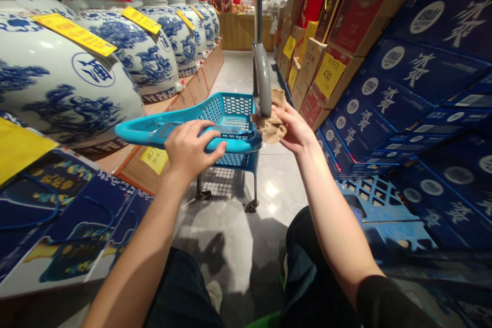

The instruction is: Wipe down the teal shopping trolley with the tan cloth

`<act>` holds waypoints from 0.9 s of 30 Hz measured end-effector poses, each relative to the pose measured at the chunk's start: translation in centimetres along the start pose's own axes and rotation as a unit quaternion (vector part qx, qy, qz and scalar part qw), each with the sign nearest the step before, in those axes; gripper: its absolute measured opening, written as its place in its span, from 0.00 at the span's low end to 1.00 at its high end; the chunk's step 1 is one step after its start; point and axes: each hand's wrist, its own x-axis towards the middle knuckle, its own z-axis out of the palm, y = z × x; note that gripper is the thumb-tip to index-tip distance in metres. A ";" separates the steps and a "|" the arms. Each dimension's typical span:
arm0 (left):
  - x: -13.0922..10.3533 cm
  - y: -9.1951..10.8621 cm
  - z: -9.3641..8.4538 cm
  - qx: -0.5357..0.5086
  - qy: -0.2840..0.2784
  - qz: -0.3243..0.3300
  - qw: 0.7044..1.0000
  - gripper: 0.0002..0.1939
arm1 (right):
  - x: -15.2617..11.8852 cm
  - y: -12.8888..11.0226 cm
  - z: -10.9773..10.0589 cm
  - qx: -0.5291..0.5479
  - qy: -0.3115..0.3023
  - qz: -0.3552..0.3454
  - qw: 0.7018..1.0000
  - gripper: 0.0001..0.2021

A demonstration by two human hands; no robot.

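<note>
A blue plastic shopping cart (223,100) with a mesh basket stands in front of me. My left hand (188,146) is closed over its wide blue handle (144,133), thumb pointing to the right. A grey curved part (263,79) hangs at the cart's right side, below a metal pole (258,5). My right hand (295,125) grips a crumpled tan cloth (272,130), which is against the lower end of the grey part and beside the handle's right end. The fingertips of my right hand are partly hidden by the cloth.
Large blue-and-white porcelain jars (65,82) with red covers line a wooden ledge on the left. Blue cartons (415,66) are stacked on the right, near a blue plastic pallet (395,215). Gift bags (73,215) stand at lower left. A tiled aisle (238,69) leads to a wooden counter (242,31).
</note>
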 end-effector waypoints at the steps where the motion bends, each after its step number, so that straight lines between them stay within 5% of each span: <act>1: 0.0 0.0 0.0 0.000 0.000 0.001 1.000 0.10 | -0.1 -0.3 -0.3 -0.003 -0.019 0.005 1.000 0.20; 9: 0.2 0.3 0.0 -0.006 -0.003 0.004 1.000 0.12 | 1.1 0.6 -0.1 -0.042 0.114 -0.104 0.987 0.16; 15: 0.3 0.4 -0.1 -0.014 -0.005 -0.001 1.000 0.12 | 0.0 -0.4 0.8 -0.169 0.057 -0.214 0.961 0.09; 19: 0.1 0.2 -0.1 -0.018 -0.006 -0.002 1.000 0.11 | -0.2 -0.6 -0.1 -0.258 -0.009 -0.269 0.928 0.15; 24: 0.2 0.3 0.1 -0.014 0.000 -0.006 1.000 0.12 | 1.8 2.0 -1.7 -0.223 0.041 -0.275 0.934 0.30; 27: 0.3 0.3 0.0 -0.015 -0.001 -0.006 1.000 0.13 | 1.8 2.1 -2.0 -0.223 0.050 -0.256 0.939 0.30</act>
